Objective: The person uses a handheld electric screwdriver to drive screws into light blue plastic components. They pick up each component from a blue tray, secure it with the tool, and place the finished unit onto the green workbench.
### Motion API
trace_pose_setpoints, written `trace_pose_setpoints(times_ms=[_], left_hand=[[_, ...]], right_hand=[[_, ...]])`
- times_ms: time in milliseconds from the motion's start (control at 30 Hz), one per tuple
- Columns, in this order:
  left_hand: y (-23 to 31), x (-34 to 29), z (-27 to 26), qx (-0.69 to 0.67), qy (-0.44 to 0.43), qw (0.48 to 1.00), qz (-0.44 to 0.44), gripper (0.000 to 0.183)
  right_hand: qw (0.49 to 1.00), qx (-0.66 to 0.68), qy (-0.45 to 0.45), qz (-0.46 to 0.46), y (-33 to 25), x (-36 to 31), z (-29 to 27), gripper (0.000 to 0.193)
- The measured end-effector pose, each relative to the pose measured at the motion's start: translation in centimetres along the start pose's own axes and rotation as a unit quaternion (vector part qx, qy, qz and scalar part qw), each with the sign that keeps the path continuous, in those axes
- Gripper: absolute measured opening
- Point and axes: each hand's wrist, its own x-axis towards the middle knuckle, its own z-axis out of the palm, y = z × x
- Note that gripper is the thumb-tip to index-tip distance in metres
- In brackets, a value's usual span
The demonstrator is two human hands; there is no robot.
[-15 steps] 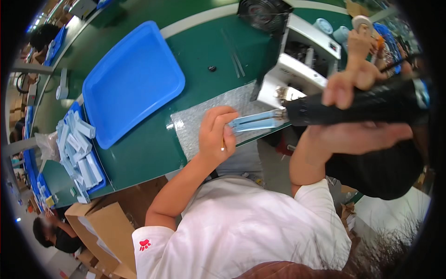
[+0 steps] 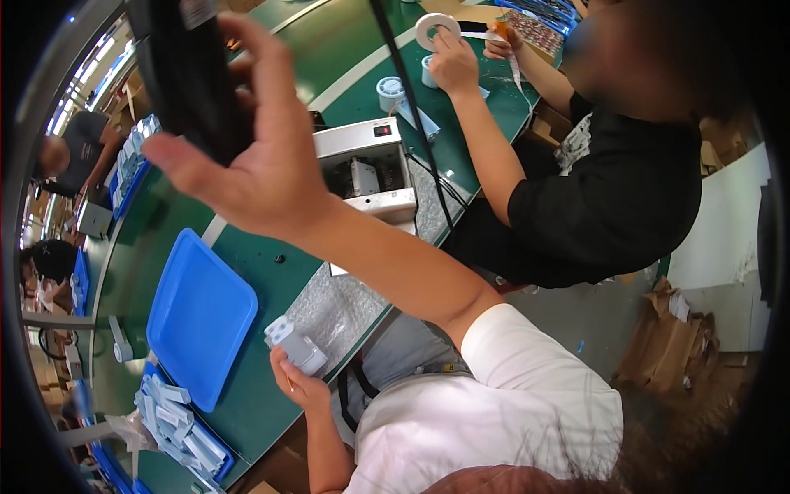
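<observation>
Raising or steadying one black tool (image 2: 193, 86), which appears above the blue tray (image 2: 206, 305) in view, seems the step in hand; the right hand (image 2: 267, 148) spreads around it, though I cannot tell whether it grips. Right of that tray, the left hand (image 2: 303, 385) holds one pale blue housing (image 2: 306, 356); the next move probably calls for a steady hold there. Right of the tray too: one white machine (image 2: 354, 140), one small black piece (image 2: 280, 259); the pale parts (image 2: 173, 420) below it are too jumbled to count
</observation>
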Motion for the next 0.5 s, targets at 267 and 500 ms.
trace_pose_setpoints(times_ms=[267,500], left_hand=[[-1.6,0.2,-0.3,-0.003,-0.030,0.999,0.026,0.040],[-1.3,0.2,-0.4,-0.019,-0.038,0.999,0.034,0.035]], right_hand=[[0.987,-0.147,0.011,-0.067,1.9,-0.4,-1.5,0.068],[0.988,-0.155,0.019,0.003,1.0,-0.9,-3.2,0.069]])
